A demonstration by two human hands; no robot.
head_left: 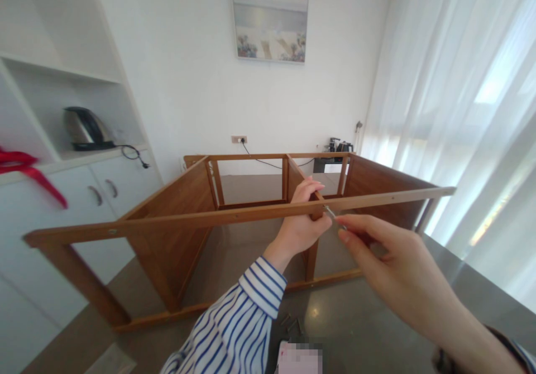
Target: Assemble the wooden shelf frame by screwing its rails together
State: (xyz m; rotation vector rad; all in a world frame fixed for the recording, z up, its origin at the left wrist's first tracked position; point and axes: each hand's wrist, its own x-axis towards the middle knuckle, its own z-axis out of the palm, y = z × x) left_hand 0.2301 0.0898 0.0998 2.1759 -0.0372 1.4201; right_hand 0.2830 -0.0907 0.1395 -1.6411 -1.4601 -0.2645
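A brown wooden furniture frame [167,206] stands on the floor, with side panels and a middle divider. A long wooden rail [209,217] runs across its front top. My left hand [304,223], in a blue-striped sleeve, is closed around the rail where it meets the middle divider. My right hand [389,262] pinches a small metal tool [333,215], thin and silvery, whose tip touches the rail beside my left thumb. What kind of tool it is I cannot make out.
White cabinets [62,206] with an electric kettle [84,128] stand at the left, a red ribbon [29,170] hanging there. Sheer curtains [460,111] fill the right. A few loose metal screws [293,324] lie on the grey floor near me. A wall socket [239,139] holds a cable.
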